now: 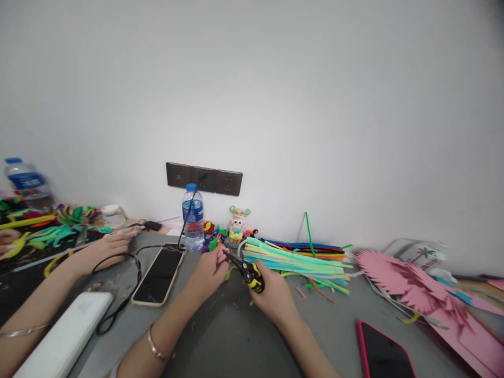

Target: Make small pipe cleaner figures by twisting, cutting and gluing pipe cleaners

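My right hand point(271, 294) is wrapped round the yellow-and-black handles of a pair of pliers point(247, 271), whose dark jaws point up and left. The jaw tips meet the fingers of my left hand point(208, 270), which are pinched round something small and pink that I cannot make out clearly. Just behind my hands stand a small colourful figurine point(237, 226) and a water bottle point(193, 218). Right beside the pliers lies a bundle of coloured pipe cleaners point(295, 262).
A phone point(159, 275) with a black cable, a white power bank point(69, 333) and another person's hand point(108, 252) are at left. Pink fringed paper point(413, 283) and a pink-cased phone point(386, 352) lie at right. Wall sockets point(203, 179) are behind.
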`<act>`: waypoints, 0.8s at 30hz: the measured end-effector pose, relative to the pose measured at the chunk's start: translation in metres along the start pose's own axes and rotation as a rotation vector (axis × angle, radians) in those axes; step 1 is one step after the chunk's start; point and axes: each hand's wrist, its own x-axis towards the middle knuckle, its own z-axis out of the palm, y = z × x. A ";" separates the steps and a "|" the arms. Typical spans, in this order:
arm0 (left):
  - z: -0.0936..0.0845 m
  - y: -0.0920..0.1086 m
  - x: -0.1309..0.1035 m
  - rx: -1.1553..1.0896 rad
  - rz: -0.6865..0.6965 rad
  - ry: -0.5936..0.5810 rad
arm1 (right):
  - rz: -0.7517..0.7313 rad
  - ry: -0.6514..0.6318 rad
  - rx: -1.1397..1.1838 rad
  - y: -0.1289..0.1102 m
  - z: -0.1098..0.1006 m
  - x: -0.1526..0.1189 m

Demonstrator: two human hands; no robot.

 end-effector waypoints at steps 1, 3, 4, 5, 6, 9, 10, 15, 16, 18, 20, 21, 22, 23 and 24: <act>0.000 0.000 0.000 -0.002 -0.003 0.007 | 0.005 -0.003 -0.003 0.000 0.000 0.000; 0.001 0.001 0.000 -0.006 -0.012 0.015 | 0.011 -0.006 -0.002 0.000 0.000 0.001; 0.001 0.002 0.000 -0.004 -0.015 0.015 | 0.016 -0.007 0.001 -0.001 -0.001 0.001; 0.001 0.002 -0.001 0.000 -0.018 0.014 | 0.022 -0.008 0.004 -0.001 -0.001 0.001; 0.001 0.003 -0.001 0.005 -0.021 0.013 | 0.028 -0.011 0.006 -0.001 -0.001 0.001; 0.002 0.002 -0.001 0.014 -0.037 0.018 | 0.038 -0.019 0.004 -0.002 -0.002 0.001; 0.002 0.002 -0.001 0.014 -0.045 0.019 | 0.038 -0.020 0.002 -0.002 -0.002 0.001; 0.002 -0.001 0.000 -0.012 -0.052 0.006 | -0.011 0.052 0.000 0.002 0.001 0.001; 0.002 -0.002 0.001 -0.022 -0.046 0.001 | -0.036 0.092 0.005 0.004 0.001 0.000; 0.002 -0.002 0.001 -0.069 -0.039 -0.023 | -0.085 0.158 0.028 0.005 0.001 -0.001; 0.001 -0.002 0.001 -0.144 -0.035 -0.058 | -0.118 0.168 0.070 0.006 0.000 -0.002; 0.001 -0.002 0.002 -0.176 -0.030 -0.076 | -0.126 0.159 0.095 0.005 -0.001 -0.002; 0.001 -0.002 0.002 -0.195 -0.024 -0.091 | -0.132 0.147 0.120 0.004 -0.002 -0.003; 0.001 -0.001 0.002 -0.202 -0.018 -0.100 | -0.136 0.134 0.141 0.003 -0.002 -0.003; 0.000 -0.001 0.002 -0.200 -0.010 -0.104 | -0.138 0.124 0.155 0.002 -0.003 -0.003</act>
